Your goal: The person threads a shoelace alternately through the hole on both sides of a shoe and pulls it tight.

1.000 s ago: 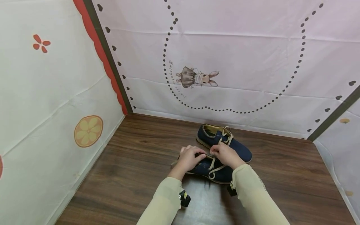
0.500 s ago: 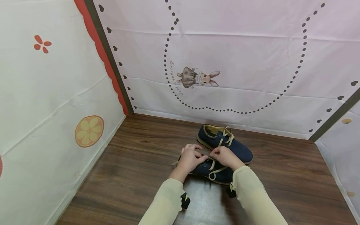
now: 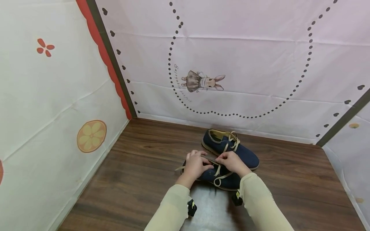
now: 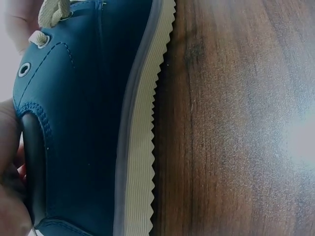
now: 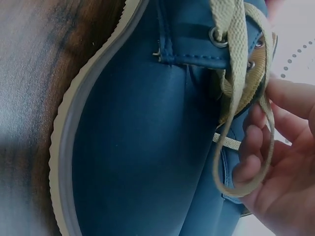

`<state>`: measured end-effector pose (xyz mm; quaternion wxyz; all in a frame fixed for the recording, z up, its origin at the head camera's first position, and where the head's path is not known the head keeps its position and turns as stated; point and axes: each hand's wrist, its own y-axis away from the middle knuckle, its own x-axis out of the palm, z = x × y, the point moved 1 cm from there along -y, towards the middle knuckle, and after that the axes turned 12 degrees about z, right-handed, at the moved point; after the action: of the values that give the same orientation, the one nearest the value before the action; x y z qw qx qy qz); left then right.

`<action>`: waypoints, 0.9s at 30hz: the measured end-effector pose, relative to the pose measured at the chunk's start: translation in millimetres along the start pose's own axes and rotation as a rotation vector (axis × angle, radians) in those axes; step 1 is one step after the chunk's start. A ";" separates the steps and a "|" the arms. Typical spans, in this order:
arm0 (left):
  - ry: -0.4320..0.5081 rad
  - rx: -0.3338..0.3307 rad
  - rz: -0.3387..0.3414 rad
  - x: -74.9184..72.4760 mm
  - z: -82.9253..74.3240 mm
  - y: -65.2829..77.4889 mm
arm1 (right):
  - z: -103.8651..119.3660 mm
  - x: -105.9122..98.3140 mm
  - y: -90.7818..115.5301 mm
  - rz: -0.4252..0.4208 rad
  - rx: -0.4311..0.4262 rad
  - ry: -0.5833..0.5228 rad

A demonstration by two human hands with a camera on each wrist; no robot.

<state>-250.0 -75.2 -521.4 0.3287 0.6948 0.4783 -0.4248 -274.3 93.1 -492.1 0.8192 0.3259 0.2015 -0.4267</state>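
Note:
In the head view, a navy shoe (image 3: 231,181) with beige laces lies toe to the right beneath both hands. My left hand (image 3: 194,166) grips the shoe at its opening, with curled thumb and fingers at the collar; part of that grip is hidden. My right hand (image 3: 233,163) pinches the beige shoelace (image 5: 238,64) near the upper eyelets. Its fingertips are partly covered by the shoe in the right wrist view, where a lace loop hangs in front of the fingers. An eyelet (image 4: 24,69) without lace shows in the left wrist view.
A second navy shoe (image 3: 245,154), laced in beige, stands just behind the first. Both are on a dark wood-grain surface (image 3: 150,154). A printed cloth wall (image 3: 245,70) rises at the back, with another cloth wall (image 3: 57,112) on the left.
The left thumb and index finger have moved slightly apart at the shoe's opening. My right hand's pinch has shifted a little along the eyelets. Both shoes stay put.

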 end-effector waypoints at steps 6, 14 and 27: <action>-0.047 -0.005 -0.017 1.6 0.3 0.4 | -7.6 1.6 -0.7 0.014 -0.042 -0.048; 0.162 0.107 -0.066 -2.3 6.5 1.8 | -22.0 -1.3 11.5 -0.012 -0.072 -0.189; 0.818 0.147 -0.087 -9.9 23.0 2.2 | -46.2 13.0 31.5 0.157 -0.206 -0.111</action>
<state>-256.0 -99.6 -522.0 0.0427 0.8070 0.5668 -0.1602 -243.3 131.7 -521.3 0.8891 0.2307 0.1728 -0.3556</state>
